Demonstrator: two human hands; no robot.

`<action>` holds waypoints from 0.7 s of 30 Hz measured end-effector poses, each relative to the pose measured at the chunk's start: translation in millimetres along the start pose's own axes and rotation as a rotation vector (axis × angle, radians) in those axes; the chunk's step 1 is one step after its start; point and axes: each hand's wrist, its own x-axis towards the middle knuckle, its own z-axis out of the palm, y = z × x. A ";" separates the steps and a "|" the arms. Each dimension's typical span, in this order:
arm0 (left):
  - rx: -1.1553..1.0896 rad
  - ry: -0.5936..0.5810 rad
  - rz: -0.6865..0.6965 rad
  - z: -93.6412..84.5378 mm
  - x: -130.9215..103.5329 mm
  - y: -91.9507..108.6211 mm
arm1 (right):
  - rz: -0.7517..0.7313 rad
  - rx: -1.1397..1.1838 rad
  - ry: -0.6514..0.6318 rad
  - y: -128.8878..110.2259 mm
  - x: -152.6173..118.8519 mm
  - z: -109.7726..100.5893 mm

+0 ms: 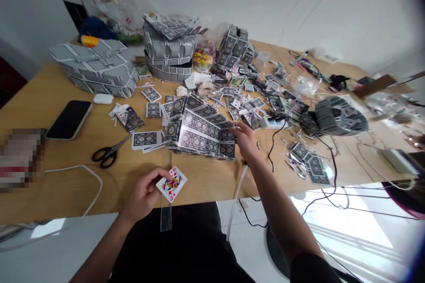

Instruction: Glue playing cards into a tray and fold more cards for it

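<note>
My left hand pinches a face-up playing card, a red diamond court card, near the table's front edge. Below the card hangs a clear strip that looks like tape. The fingers of my right hand are closed on the right edge of an open box-like form made of playing cards, whose grey patterned backs show. Loose cards lie left of this form, and black-handled scissors rest beside them.
A phone and a white earbud case lie at left. Larger card-built shapes stand behind, including a rounded basket-like one. Card scraps cover the back middle. A black cable and another card-built piece are at right.
</note>
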 end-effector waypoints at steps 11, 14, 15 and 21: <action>-0.011 -0.002 0.008 -0.5 0.3 -0.6 | 0.075 0.056 -0.020 -0.8 8.4 5.3; -0.021 -0.012 0.000 -1.1 0.4 -1.6 | 0.071 0.008 -0.006 -0.5 11.8 3.9; -0.021 -0.014 -0.002 -1.2 0.4 -1.9 | 0.065 -0.015 0.000 -0.3 12.9 3.2; -0.014 -0.015 0.007 -1.4 0.1 -3.6 | -0.020 -0.211 0.045 2.3 21.3 0.6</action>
